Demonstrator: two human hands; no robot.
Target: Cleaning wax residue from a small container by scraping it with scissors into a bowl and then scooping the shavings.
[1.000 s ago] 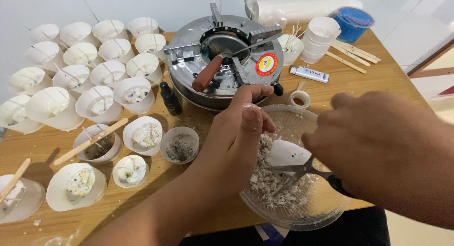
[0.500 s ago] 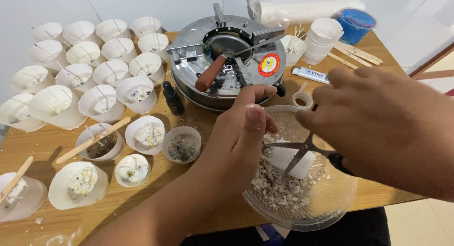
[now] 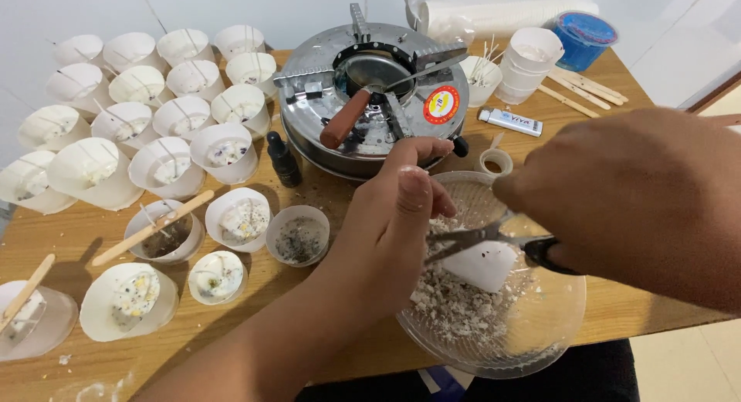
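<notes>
A clear glass bowl (image 3: 540,332) at the table's front edge holds crumbled white wax bits and one larger white wax chunk (image 3: 486,267). My left hand (image 3: 394,217) reaches over the bowl's left rim, its fingers curled and pinched together above the crumbs; whether it grips anything is hidden. My right hand (image 3: 641,193) is shut on a pair of scissors (image 3: 482,236), whose open blades point left across the bowl, just above the chunk and close to my left fingers.
A round metal gas stove (image 3: 370,101) with a small brown-handled pan stands behind the bowl. Many white paper cups (image 3: 154,116) with wax and wicks fill the left side. Also here: a small dark dropper bottle (image 3: 283,159), wooden sticks (image 3: 150,228), a lighter (image 3: 509,122), stacked cups (image 3: 532,62).
My right hand has lifted and shifted right with the scissors, whose blades have opened over the chunk. My left hand has stayed at the bowl's rim.
</notes>
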